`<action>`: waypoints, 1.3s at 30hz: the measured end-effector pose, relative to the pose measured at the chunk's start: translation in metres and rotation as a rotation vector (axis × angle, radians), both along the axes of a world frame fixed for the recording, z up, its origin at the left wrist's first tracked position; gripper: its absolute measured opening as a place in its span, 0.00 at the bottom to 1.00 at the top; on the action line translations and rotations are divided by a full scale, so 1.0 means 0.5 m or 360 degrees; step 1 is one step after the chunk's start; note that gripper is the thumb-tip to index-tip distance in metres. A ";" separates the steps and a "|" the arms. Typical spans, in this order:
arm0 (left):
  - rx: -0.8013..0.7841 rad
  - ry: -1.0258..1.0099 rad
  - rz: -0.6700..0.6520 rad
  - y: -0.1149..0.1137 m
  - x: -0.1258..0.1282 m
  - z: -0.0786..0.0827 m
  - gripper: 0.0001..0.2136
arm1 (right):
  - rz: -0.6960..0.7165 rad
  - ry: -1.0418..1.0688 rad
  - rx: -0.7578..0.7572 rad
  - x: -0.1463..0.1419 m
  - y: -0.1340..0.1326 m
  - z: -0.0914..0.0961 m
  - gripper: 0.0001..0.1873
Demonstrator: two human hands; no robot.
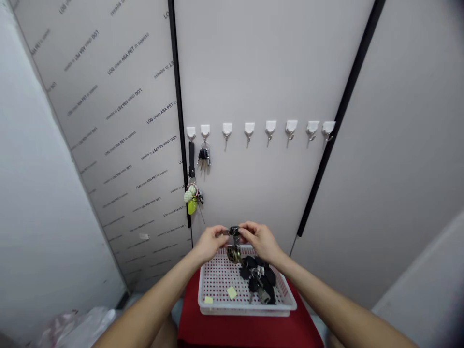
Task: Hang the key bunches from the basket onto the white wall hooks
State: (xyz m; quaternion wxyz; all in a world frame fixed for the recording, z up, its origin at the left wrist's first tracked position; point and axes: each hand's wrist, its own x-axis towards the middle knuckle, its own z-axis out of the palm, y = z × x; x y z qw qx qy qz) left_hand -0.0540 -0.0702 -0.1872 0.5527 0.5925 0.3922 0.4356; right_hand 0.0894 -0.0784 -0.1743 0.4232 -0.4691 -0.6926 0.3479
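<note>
Above the far side of a white perforated basket (246, 311), both hands pinch one bunch of keys with a black-headed key (234, 231). My left hand (212, 243) grips it from the left, thumb and finger closed on a thin part. From the other side, my right hand (261, 241) holds it near the ring. A round bronze-coloured keychain pendant (233, 254) dangles below the fingers. More black-headed keys (261, 278) lie heaped in the right half of the basket. Two small yellow paper notes, one a square note (231, 292), rest on its floor.
White adhesive hooks (249, 128) run in a row along the wall panel. On the two leftmost hang a black strap (192, 159) with a green keychain (192, 205) and a key bunch (204, 155). The basket stands on a red surface (250, 331). A plastic bag (81, 328) lies lower left.
</note>
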 end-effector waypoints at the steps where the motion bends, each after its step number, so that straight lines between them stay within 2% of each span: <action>1: -0.0001 -0.0002 0.0035 0.002 -0.003 0.003 0.04 | -0.0028 0.0009 -0.0015 0.000 0.001 0.003 0.09; 6: 0.0048 -0.0037 0.0071 0.010 -0.008 0.036 0.06 | -0.0058 -0.0033 -0.0011 -0.001 0.011 0.008 0.10; 11: 0.0263 0.0101 0.0035 0.018 -0.001 0.069 0.06 | -0.0080 -0.0048 0.0154 0.003 0.026 0.022 0.15; 16: 0.0626 0.0409 -0.0003 0.032 -0.012 0.095 0.07 | 0.0257 0.0044 0.0079 -0.002 0.033 0.056 0.12; 21: 0.0875 0.0579 0.0151 0.035 -0.024 0.149 0.07 | 0.0208 0.0177 0.0042 -0.018 0.044 0.120 0.08; 27: 0.1066 0.0406 0.0575 0.066 -0.014 0.249 0.07 | -0.0109 0.0178 0.0354 -0.043 0.088 0.260 0.05; 31: 0.1207 0.0516 0.0770 0.091 -0.002 0.304 0.11 | -0.0379 0.0123 0.0608 -0.067 0.134 0.335 0.05; 35: 0.1251 0.0732 0.0881 0.102 0.003 0.330 0.16 | -0.0607 -0.0006 0.0773 -0.082 0.183 0.370 0.06; 39: 0.1185 0.0883 0.0881 0.104 -0.001 0.328 0.17 | -0.0777 -0.0139 0.0758 -0.090 0.220 0.369 0.07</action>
